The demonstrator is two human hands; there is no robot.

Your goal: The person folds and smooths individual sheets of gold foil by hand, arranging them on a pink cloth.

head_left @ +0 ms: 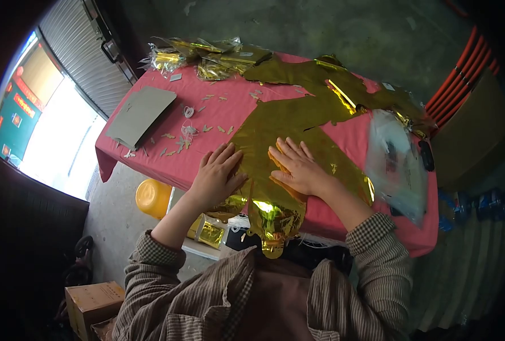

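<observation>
A large gold foil balloon (281,122), flat and uninflated, lies across the pink-covered table with its near end hanging over the front edge toward my body. My left hand (218,173) rests palm down at the foil's left edge, fingers stretched out. Further right, my right hand (298,168) presses flat on the foil with its fingers spread. Between the two hands the gold sheet looks smooth, while the hanging end is crinkled and shiny.
On the pink tablecloth (161,162) lie a grey board (141,116), white string (189,132) and several small cut-out pieces. Packaged gold foil (207,59) is heaped at the back left. Clear plastic bags (397,165) lie right, beside a black object (426,156). A yellow bucket (153,198) stands below.
</observation>
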